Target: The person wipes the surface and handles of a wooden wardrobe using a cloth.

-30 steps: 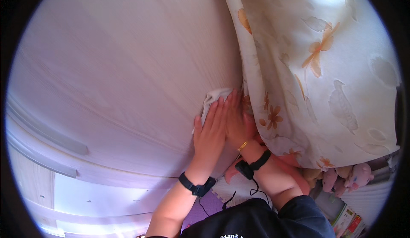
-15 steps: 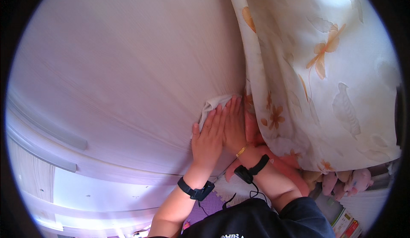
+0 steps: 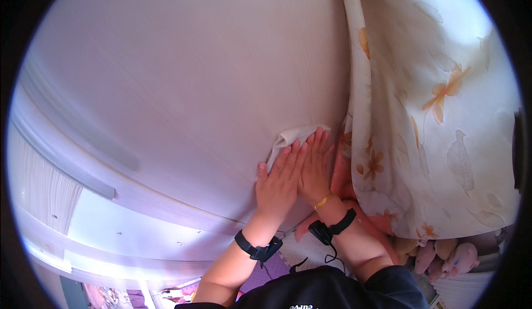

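A pale folded cloth [image 3: 284, 139] lies against a large light wood-grain panel [image 3: 199, 76]. My left hand [image 3: 278, 184] is flat on it, fingers stretched out, with the cloth's upper and left edges showing past the fingertips. Close beside it, my right hand [image 3: 315, 167] also lies flat with straight fingers, its tips reaching the cloth's upper right edge. The two hands touch or overlap slightly at the inner side. How much cloth is beneath the palms is hidden.
A cream curtain [image 3: 421, 159] with orange flowers hangs just right of my hands, a coral-pink thing [image 3: 346, 170] partly behind it. Pink plush toys [image 3: 460, 259] sit at the lower right. Long grey handles [image 3: 97, 184] run along the panel's lower left.
The view has turned a little left, so panel and curtain appear further right. Both hands, still flat on the cloth, are slightly farther from the curtain's edge.
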{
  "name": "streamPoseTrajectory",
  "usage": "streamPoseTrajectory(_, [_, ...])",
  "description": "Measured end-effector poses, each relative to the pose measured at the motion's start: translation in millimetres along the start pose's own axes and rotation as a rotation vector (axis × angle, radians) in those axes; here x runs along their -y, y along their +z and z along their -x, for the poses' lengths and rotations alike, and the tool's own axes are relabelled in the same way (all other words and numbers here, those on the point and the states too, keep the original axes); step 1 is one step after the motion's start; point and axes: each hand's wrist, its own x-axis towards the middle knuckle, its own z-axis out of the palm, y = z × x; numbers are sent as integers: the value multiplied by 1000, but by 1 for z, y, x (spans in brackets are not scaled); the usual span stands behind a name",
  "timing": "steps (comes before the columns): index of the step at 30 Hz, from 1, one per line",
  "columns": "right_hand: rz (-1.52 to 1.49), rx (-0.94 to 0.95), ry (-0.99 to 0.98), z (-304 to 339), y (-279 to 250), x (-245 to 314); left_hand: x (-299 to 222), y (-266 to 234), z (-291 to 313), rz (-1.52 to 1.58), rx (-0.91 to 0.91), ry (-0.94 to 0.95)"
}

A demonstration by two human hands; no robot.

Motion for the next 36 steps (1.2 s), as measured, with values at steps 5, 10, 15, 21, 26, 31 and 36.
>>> streamPoseTrajectory(5, [34, -79, -90, -52, -31, 24, 26, -31, -42, 20, -65, -97])
streamPoseTrajectory(10, [40, -183, -164, -51, -23, 25, 28, -23, -33, -10, -149, -118])
streamPoseTrajectory(15, [65, -137, -189, -28, -11, 33, 26, -12, -3, -22, -126, -125])
streamPoseTrajectory(21, [86, -56, -160, -74, -50, 60, 51, -45, -44, 59, -130, -199])
streamPoseTrajectory(26, [24, -141, -220, -75, -41, 60, 53, -38, -37, 10, -205, -226])
streamPoseTrajectory(31, [42, -93, -204, -35, -18, 46, 37, -20, -3, -5, -213, -213])
streamPoseTrajectory(36, [76, -69, -219, -61, -38, 67, 53, -38, -21, 50, -181, -230])
